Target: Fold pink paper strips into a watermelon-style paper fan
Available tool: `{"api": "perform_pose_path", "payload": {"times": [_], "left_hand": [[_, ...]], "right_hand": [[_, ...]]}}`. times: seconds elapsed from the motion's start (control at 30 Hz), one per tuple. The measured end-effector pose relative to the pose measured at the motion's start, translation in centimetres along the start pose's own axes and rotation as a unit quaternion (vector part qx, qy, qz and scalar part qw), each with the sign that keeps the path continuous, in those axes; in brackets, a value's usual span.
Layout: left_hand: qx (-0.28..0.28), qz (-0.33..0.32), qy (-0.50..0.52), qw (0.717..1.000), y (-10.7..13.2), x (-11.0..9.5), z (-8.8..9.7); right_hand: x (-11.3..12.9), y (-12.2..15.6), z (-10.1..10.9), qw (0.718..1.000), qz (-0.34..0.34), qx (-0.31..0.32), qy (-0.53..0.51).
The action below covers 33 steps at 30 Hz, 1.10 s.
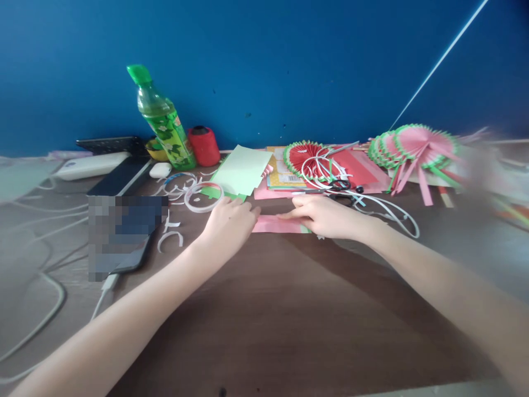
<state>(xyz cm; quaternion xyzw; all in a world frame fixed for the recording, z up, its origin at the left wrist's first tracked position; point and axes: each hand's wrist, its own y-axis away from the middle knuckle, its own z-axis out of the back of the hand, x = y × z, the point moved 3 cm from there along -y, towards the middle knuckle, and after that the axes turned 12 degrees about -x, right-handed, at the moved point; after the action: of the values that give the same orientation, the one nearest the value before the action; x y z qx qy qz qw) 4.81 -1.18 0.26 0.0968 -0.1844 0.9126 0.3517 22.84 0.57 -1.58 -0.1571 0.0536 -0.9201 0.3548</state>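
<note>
A narrow folded strip of pink paper [278,225] lies flat on the brown table between my hands, with a bit of green at its right end. My left hand [231,223] is closed over the strip's left end, fingers curled and thumb side against the paper. At the other end my right hand [328,216] grips the strip, its index finger reaching along the top edge and the other fingers folded under. The palms hide both ends of the paper. Just behind my left hand are a roll of clear tape [202,208] and a pale green paper sheet [243,168].
Behind my right hand lie black scissors [342,193], a coiled white cable [397,201] and a red pleated paper fan [308,160]. Pink-green paper rosettes [421,143] sit right. On the left are a phone [136,226], a green bottle [165,124] and a red thread spool [204,148].
</note>
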Motion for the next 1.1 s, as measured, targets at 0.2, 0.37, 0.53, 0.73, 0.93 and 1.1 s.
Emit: {"api": "perform_pose_path", "payload": {"times": [0.2, 0.37, 0.53, 0.73, 0.93, 1.1], "left_hand": [[-0.063, -0.030, 0.022, 0.997, -0.6, 0.9, -0.9], [-0.019, 0.010, 0.099, 0.995, -0.7, 0.8, -1.4], [0.000, 0.008, 0.135, 0.991, -0.9, 0.9, -1.5], [-0.027, 0.047, 0.199, 0.978, -0.9, 1.6, -1.6], [-0.091, 0.040, 0.254, 0.962, -1.0, 1.8, -1.2], [-0.096, 0.063, 0.294, 0.949, -1.1, 1.9, -0.9]], "right_hand": [[-0.5, -0.2, 0.0, 0.998, 0.010, -0.027, -0.053], [-0.5, -0.3, 0.3, 0.995, 0.000, -0.038, -0.090], [-0.8, -0.3, 0.7, 0.989, -0.035, -0.078, -0.119], [-0.8, -0.4, 0.9, 0.983, -0.048, -0.089, -0.151], [-0.9, -0.4, 1.3, 0.978, -0.075, -0.122, -0.153], [-1.0, -0.4, 1.3, 0.973, -0.092, -0.130, -0.170]]}}
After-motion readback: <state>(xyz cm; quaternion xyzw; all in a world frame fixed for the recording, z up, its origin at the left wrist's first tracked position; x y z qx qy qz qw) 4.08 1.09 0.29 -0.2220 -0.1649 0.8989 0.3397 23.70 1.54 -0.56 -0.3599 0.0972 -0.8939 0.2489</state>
